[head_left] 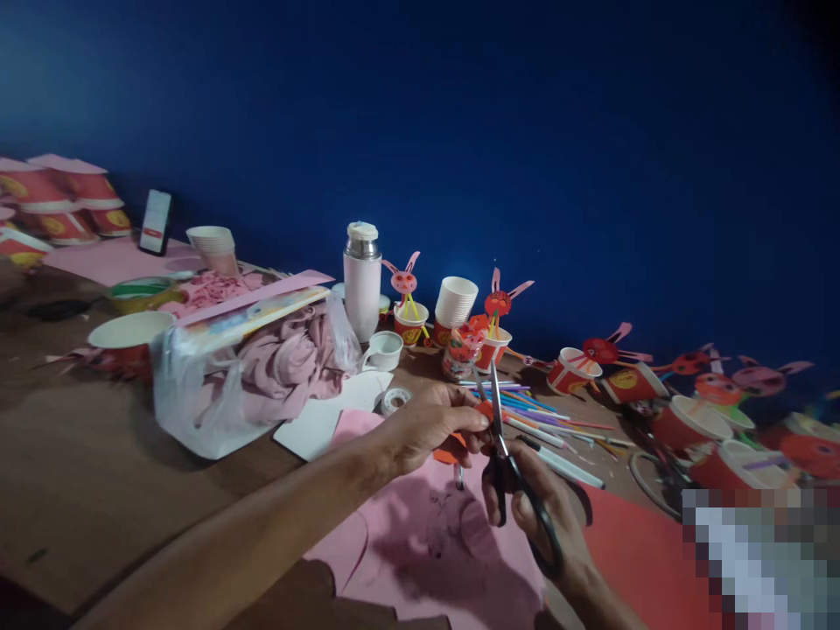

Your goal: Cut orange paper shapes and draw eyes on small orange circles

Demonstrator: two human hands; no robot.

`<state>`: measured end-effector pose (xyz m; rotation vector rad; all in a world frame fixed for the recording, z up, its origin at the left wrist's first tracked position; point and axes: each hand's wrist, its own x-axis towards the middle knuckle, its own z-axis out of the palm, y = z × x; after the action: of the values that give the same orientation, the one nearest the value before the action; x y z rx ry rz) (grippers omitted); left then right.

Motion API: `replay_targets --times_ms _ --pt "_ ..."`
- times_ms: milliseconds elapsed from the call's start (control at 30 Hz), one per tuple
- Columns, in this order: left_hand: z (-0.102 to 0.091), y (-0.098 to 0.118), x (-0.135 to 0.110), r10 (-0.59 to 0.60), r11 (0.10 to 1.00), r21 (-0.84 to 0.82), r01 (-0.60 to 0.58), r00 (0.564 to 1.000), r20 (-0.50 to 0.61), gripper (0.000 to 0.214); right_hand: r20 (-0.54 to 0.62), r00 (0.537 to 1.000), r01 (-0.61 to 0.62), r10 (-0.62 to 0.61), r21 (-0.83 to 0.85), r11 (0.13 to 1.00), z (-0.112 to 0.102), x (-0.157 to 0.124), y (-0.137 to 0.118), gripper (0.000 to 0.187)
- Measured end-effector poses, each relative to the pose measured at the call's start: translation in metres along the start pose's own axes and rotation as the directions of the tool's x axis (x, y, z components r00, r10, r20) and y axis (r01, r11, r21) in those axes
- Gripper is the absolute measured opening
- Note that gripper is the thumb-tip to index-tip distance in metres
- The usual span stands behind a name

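Note:
My left hand [426,429] pinches a small piece of red paper [450,450] over the work surface. Black-handled scissors [497,429] are in my right hand [548,494], with fingers through the loops. Their blades point up and stand apart, close beside the fingertips of my left hand and the paper's edge. Below both hands lies pink paper [400,542] with cut edges and dark marks. A sheet of red paper [640,556] lies right of my right wrist. Part of the red piece is hidden by my fingers.
Behind my hands lie colored straws [551,420] and a tape roll [395,401]. Left are a plastic bag [216,411] with pink cloth, a white thermos [362,280] and a phone [156,223]. Paper cups with rabbit-faced figures [497,304] line the back and right. A blue wall rises behind.

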<state>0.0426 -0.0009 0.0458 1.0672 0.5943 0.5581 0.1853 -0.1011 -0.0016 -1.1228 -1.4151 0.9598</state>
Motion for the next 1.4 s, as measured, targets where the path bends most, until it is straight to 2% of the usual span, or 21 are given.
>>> replay_targets --times_ms 233,633,1000,1400 --pt "-0.002 -0.002 0.002 -0.007 1.000 0.002 0.007 1.000 -0.003 0.009 0.010 1.000 -0.020 0.019 0.055 0.998 -0.001 0.001 0.000 0.045" --pt "0.001 0.009 -0.003 0.030 0.999 0.035 -0.031 0.999 0.018 0.004 0.023 0.998 -0.066 0.064 0.117 0.991 -0.002 0.000 0.002 0.045" --pt "-0.005 0.009 0.000 -0.008 0.996 0.088 0.007 1.000 0.010 0.006 0.030 0.997 -0.070 0.066 0.177 0.982 -0.004 -0.003 0.010 0.040" --pt "-0.011 0.014 0.001 -0.049 0.985 0.165 0.048 0.999 0.000 0.004 0.043 0.997 -0.073 0.067 0.142 0.987 -0.006 -0.003 0.014 0.039"
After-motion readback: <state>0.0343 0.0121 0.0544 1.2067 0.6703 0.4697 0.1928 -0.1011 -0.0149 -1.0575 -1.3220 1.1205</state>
